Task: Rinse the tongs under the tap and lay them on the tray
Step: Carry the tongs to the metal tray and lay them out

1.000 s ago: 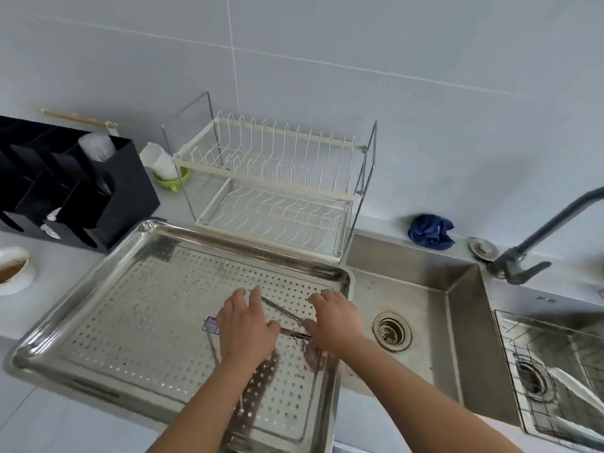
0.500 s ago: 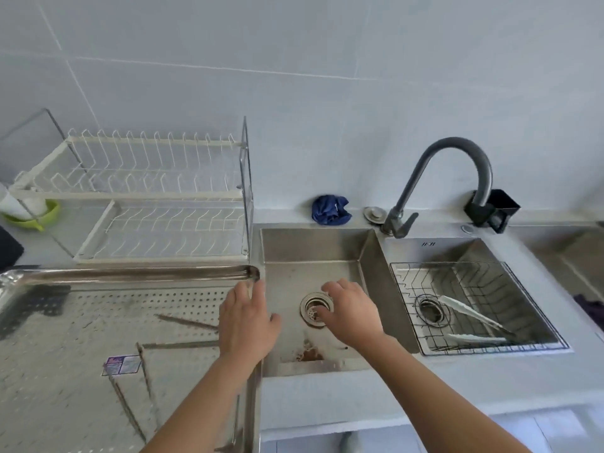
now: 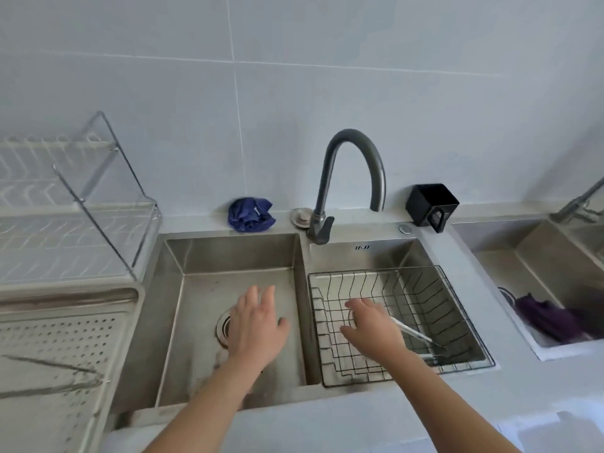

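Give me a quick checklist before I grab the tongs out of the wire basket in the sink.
1. Right hand free: ok, open above the wire basket.
2. Left hand free: ok, open over the left basin.
3. Basket tongs reachable: ok, lying right by the right hand; whether they touch, cannot tell.
4. Tap running for the rinse: not ok, no water visible.
5. Room on the tray: ok, bare perforated area beside the tray tongs.
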`<state>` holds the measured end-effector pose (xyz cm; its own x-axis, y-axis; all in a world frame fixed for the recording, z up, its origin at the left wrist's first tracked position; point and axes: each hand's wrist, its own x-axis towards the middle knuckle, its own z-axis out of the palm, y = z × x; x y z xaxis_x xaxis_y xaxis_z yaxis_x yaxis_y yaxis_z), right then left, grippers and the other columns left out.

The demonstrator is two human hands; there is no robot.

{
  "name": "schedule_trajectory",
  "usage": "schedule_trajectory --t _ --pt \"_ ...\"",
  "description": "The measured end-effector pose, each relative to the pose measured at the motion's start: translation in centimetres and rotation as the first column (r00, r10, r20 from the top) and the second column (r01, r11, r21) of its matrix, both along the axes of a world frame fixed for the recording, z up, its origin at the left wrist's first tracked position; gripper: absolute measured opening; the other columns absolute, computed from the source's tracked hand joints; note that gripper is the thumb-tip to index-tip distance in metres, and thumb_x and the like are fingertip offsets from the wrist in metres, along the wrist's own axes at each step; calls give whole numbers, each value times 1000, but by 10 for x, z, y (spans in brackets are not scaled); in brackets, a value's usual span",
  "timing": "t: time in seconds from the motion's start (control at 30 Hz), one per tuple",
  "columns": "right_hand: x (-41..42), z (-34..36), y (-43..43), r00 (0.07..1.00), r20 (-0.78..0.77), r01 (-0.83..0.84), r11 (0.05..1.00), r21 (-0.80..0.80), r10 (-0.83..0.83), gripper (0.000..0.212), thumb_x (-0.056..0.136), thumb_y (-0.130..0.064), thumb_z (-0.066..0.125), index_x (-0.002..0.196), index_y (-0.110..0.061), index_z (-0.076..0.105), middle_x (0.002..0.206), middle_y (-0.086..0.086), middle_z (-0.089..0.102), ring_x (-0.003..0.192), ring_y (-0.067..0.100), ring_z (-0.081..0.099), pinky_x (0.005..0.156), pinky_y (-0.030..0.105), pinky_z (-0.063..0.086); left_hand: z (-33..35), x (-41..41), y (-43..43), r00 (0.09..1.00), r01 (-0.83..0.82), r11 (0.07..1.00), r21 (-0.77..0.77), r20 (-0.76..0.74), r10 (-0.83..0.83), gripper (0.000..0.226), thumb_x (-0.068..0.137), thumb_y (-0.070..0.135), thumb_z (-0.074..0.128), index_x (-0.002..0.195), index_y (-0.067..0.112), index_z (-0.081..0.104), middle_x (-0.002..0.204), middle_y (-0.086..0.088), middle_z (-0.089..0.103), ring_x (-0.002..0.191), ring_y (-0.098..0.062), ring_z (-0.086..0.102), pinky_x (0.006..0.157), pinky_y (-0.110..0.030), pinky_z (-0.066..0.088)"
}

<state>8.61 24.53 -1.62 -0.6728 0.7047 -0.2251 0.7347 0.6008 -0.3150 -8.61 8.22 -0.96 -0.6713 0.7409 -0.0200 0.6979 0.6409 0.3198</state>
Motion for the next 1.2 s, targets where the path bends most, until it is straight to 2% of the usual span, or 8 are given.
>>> schedule_trajectory --t 0.1,0.2,0.33,0.47,0.63,0.87,1.1,1.2 --pt "40 -14 46 993 116 -23 1000 8 22 58 89 -30 65 143 -26 46 133 -2 56 126 22 47 95 34 50 -19 39 37 1000 12 1000 20 26 -13 69 94 44 54 153 15 33 151 -8 41 138 -25 41 114 -37 36" --pt "77 -29 84 975 221 -33 999 19 28 72 87 -26 70 150 -27 36 145 -2 48 132 23 43 100 37 50 -40 76 68 999 27 999 28 42 -28 73 96 47 51 157 14 27 162 -12 28 151 -28 26 124 -38 23" --pt "106 -48 114 937 345 -64 998 -4 62 95 81 -36 81 156 -26 24 153 1 38 136 26 40 105 43 49 -66 106 92 998 40 997 -59 45 -37 78 98 50 44 160 11 19 168 -18 9 156 -33 6 128 -43 12" --pt "114 -69 124 898 416 -150 988 -19 144 113 73 -44 87 158 -26 15 149 0 40 136 25 40 106 46 48 -80 114 98 1000 24 992 -124 1 -24 79 90 46 59 153 3 38 164 -26 23 153 -43 19 122 -51 28" --pt "112 -83 127 865 438 -271 963 -2 245 114 78 -33 84 161 -24 7 142 4 43 133 26 43 100 42 49 -89 114 99 999 16 993 -119 -35 -21 73 83 35 64 146 2 48 160 -28 32 149 -44 28 117 -53 37" --pt "102 -82 132 884 354 -309 950 -47 305 102 80 -24 81 159 -21 17 139 5 44 126 25 46 94 37 55 -93 115 98 996 23 993 -114 -84 -33 70 85 33 65 146 4 49 159 -28 33 149 -44 29 116 -53 39" --pt "103 -59 131 984 98 -141 987 -76 148 96 75 -31 79 154 -26 26 128 0 42 116 21 50 91 33 54 -87 115 97 999 30 996 -79 -35 -33 72 93 36 58 155 8 35 165 -22 24 154 -39 20 122 -52 28" --pt "98 -46 124 996 -5 -92 991 -94 92 95 73 -33 79 153 -28 28 125 -4 41 105 18 54 82 31 55 -76 110 89 999 19 999 -47 -26 -20 71 96 38 52 158 11 29 166 -19 23 155 -33 19 124 -50 23"
